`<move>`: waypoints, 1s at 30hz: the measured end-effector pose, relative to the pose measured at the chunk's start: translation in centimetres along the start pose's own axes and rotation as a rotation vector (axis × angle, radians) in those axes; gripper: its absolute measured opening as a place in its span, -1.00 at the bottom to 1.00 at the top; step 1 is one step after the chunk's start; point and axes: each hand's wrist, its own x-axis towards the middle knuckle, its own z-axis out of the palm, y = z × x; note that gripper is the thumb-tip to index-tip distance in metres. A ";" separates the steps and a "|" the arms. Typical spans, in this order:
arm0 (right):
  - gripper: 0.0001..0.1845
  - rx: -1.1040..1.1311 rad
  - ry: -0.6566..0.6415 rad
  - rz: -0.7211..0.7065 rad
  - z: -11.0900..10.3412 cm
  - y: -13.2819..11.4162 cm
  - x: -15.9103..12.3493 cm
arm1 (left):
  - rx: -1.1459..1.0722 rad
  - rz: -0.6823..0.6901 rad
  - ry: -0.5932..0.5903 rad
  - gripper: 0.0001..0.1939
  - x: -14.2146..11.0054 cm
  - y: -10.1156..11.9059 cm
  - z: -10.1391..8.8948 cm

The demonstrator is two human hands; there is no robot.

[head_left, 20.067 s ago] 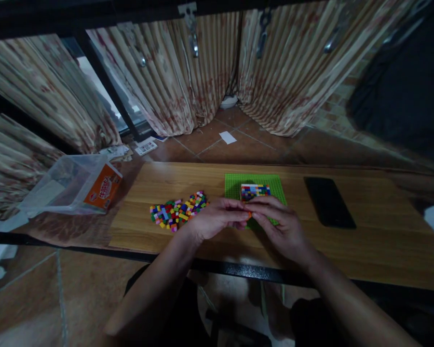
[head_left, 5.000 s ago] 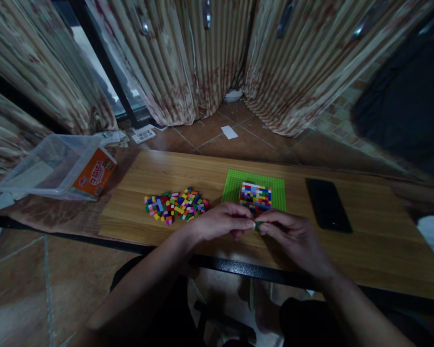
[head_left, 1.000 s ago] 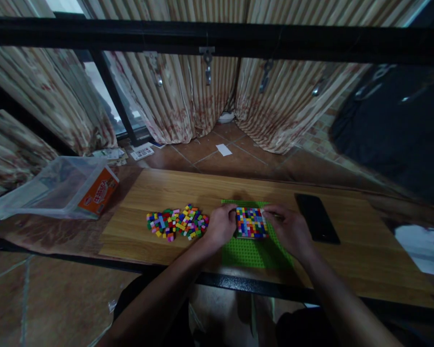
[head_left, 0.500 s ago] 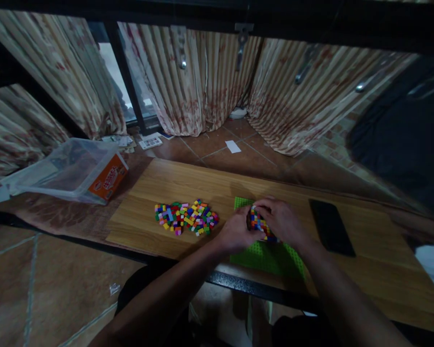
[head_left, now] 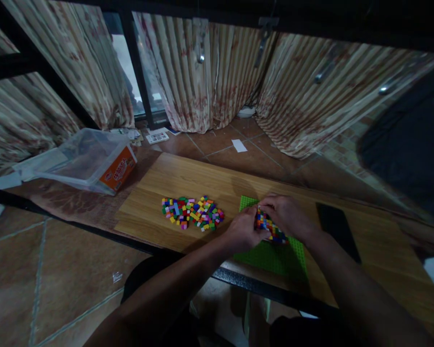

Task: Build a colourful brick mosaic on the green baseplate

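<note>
A block of many-coloured toy bricks [head_left: 271, 228] is on the green studded baseplate [head_left: 275, 260], partly covered by my fingers. My left hand [head_left: 246, 230] is closed at its left side, with the thumb along the near edge. My right hand [head_left: 285, 216] bends over the far side, its fingertips pressed close to the left hand's at the top left corner. Any single brick between the fingertips is hidden. Loose small bricks [head_left: 193, 212] in several colours lie spread on the wooden tabletop [head_left: 188, 173], left of the baseplate.
A black flat slab [head_left: 337, 231], phone-like, lies right of my right forearm. The clear plastic box [head_left: 83, 168] with an orange label stands past the board's left end. Papers [head_left: 157, 138] lie on the tiled floor before the curtains [head_left: 188, 82].
The whole view has shifted slightly, so the table sits further right in the picture. Both hands stay at the brick block, and a little more of its right part shows.
</note>
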 end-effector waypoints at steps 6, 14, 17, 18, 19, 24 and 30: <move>-0.72 0.044 0.030 0.012 0.8 0.7 -0.1 | 0.082 -0.017 -0.019 -0.34 -0.1 0.4 0.1; -0.73 0.011 0.268 0.038 1.8 0.2 -1.6 | 0.219 -0.003 -0.038 -0.52 -0.8 1.3 -1.9; -0.71 0.032 0.413 0.061 2.0 -2.1 -2.1 | 0.219 -0.016 0.078 -0.73 -0.7 1.0 -4.6; -0.72 0.059 0.424 0.048 2.2 -3.1 -1.9 | 0.201 -0.031 0.146 -0.77 -0.6 0.7 -5.9; -0.73 0.101 0.408 0.024 2.4 -4.3 -1.6 | 0.172 -0.035 0.243 -0.76 -0.5 0.3 -7.2; -0.75 0.235 0.189 -0.118 5.2 -9.8 3.0 | -0.157 0.003 0.748 -0.76 -0.6 -1.9 -13.9; -0.77 0.100 0.049 -0.174 7.7 -12.8 8.9 | -0.441 -0.022 0.876 -0.77 -2.4 -2.3 -17.4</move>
